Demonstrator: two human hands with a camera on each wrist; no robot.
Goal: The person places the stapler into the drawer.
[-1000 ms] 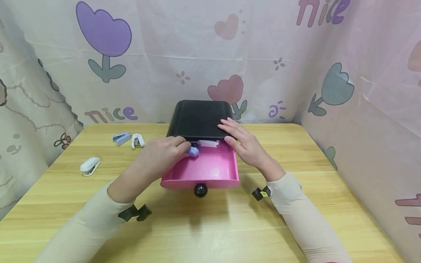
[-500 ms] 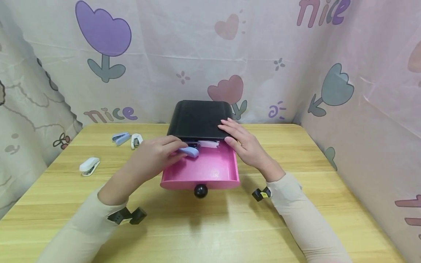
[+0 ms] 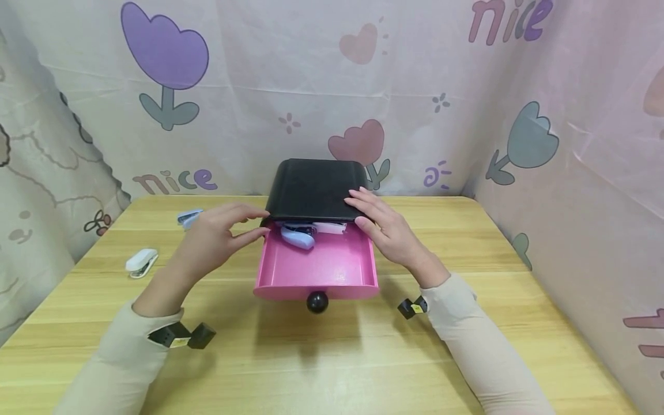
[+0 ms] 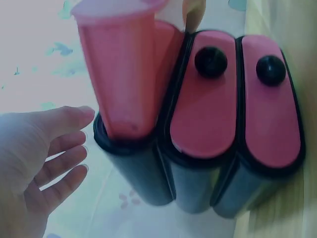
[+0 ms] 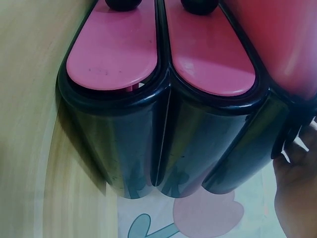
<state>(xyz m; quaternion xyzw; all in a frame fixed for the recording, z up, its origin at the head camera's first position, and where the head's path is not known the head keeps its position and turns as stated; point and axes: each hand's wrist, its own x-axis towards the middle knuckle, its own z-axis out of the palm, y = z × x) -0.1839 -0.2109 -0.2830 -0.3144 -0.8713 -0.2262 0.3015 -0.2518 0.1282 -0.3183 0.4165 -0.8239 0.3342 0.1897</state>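
Observation:
The black cabinet (image 3: pixel 319 187) has its pink top drawer (image 3: pixel 316 275) pulled out. Inside the drawer, near the cabinet front, lie a light blue stapler (image 3: pixel 298 237) and a pale stapler (image 3: pixel 331 228), partly under the cabinet's top. My left hand (image 3: pixel 215 233) is beside the drawer's left rear side, thumb and fingers apart and holding nothing. In the left wrist view, the left hand (image 4: pixel 42 158) shows relaxed fingers near the cabinet's side. My right hand (image 3: pixel 386 230) rests on the cabinet's right front corner; the right wrist view shows only part of the right hand (image 5: pixel 299 183).
On the table's left are a white stapler (image 3: pixel 141 263) and a blue stapler (image 3: pixel 188 218), the latter partly behind my left hand. Two pushed-in pink drawers (image 4: pixel 205 104) with black knobs sit below the extended one. A patterned curtain (image 3: pixel 249 115) hangs behind the table.
My left hand has let go of the light blue stapler in the drawer and moved left, out of the drawer. It now covers a white stapler on the table. My right hand has stayed put.

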